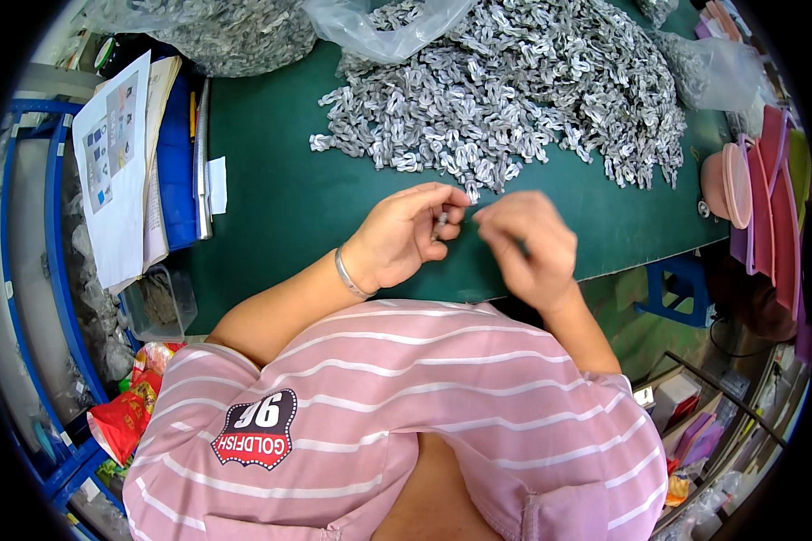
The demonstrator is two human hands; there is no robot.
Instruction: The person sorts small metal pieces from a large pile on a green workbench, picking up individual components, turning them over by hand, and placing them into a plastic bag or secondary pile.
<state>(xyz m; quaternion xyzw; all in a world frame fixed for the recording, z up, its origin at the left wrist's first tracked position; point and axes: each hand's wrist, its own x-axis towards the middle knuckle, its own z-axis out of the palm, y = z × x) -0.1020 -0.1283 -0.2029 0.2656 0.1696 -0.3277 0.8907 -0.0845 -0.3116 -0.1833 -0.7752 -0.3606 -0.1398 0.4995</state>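
A large heap of small grey-and-white looped pieces (505, 81) is spread over the far part of the green table (280, 153). My left hand (406, 230), with a silver bangle at the wrist, is just short of the heap's near edge. Its fingers are curled round a small grey piece (439, 222), partly hidden. Another grey-and-white piece (473, 195) shows at the left fingertips; whether they pinch it I cannot tell. Close by on the right is my right hand (534, 248), fingers bent and blurred by motion. Anything between those fingers is hidden.
Clear plastic bags (397, 32) lie at the heap's far side, one full of similar pieces (235, 41). Papers (117, 162) and a blue folder (179, 162) stand at left. A pink round container (726, 185) is at right; a blue stool (675, 290) stands below the table edge.
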